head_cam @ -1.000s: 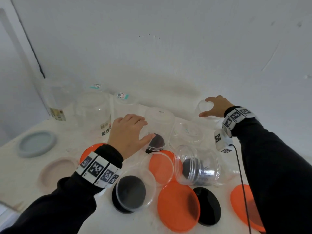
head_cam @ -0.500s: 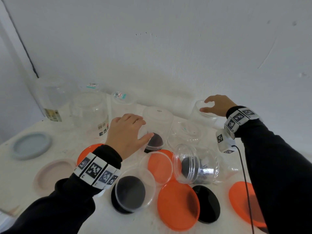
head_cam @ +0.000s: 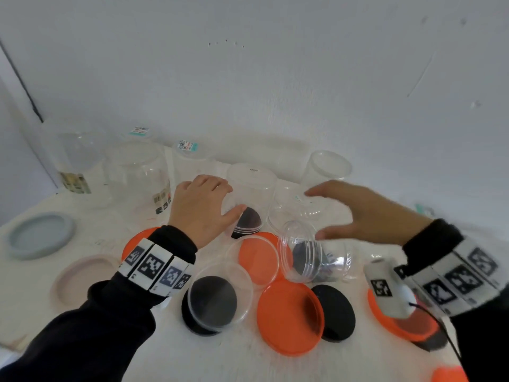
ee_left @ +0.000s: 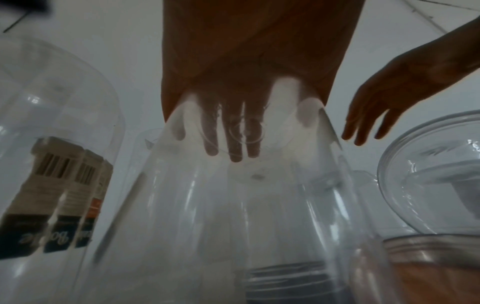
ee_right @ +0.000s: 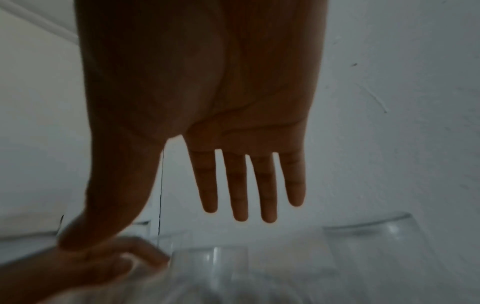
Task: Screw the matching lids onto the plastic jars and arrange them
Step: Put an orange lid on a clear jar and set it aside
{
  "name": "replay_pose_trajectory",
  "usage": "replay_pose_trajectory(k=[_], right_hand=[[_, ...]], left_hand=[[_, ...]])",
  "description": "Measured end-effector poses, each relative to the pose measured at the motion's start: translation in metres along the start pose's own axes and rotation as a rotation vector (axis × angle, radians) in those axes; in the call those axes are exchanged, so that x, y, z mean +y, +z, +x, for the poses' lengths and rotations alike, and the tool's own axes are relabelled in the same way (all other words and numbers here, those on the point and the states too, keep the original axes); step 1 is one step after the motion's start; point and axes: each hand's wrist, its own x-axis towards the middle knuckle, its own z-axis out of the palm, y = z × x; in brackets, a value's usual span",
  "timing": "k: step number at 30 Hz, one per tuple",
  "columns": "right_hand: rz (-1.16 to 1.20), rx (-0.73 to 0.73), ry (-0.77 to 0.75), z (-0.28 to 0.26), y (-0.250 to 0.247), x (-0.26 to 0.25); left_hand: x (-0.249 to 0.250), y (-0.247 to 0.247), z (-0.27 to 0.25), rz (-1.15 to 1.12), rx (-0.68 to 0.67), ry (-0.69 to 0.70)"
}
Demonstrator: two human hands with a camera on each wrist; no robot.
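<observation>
Clear plastic jars and loose orange and black lids crowd the white table [head_cam: 91,224]. My left hand [head_cam: 203,208] lies spread against the left side of an upside-down clear jar [head_cam: 252,180], thumb on its front; its fingers [ee_left: 233,139] show through the wall. A black lid [head_cam: 246,223] sits under that jar. My right hand [head_cam: 358,213] hovers open and blurred, fingers [ee_right: 239,185] straight, over a low clear jar [head_cam: 292,216] and a jar lying on its side [head_cam: 305,255]. It holds nothing. An upright jar [head_cam: 327,166] stands behind it.
Nearer me lie an orange lid [head_cam: 289,318], a black lid [head_cam: 337,312], another orange lid [head_cam: 410,326] and two open jars [head_cam: 217,299] [head_cam: 256,257]. Tall jars [head_cam: 135,175] stand back left. Grey [head_cam: 38,235] and pink [head_cam: 82,279] lids lie left. The wall is close behind.
My right hand has let go of the upright jar at the back right and swung left and nearer, now open over the middle jars. The left hand has stayed by the inverted jar.
</observation>
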Motion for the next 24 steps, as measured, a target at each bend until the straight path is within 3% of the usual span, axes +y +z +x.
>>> replay_pose_trajectory(k=[4, 11, 17, 24], right_hand=[[-0.107, -0.083, 0.012, -0.012, 0.03, 0.0], [-0.245, -0.066, 0.045, -0.015, 0.056, 0.006], [-0.241, 0.031, 0.025, -0.022, 0.06, 0.004], [-0.054, 0.283, 0.035, -0.062, 0.045, -0.005]], left_hand=[[-0.001, 0.0, 0.0, 0.002, 0.006, 0.014], [-0.001, -0.001, 0.0, 0.007, 0.018, 0.026], [-0.001, -0.002, 0.0, -0.16, 0.152, 0.031], [0.038, -0.018, -0.024, -0.352, 0.403, 0.279]])
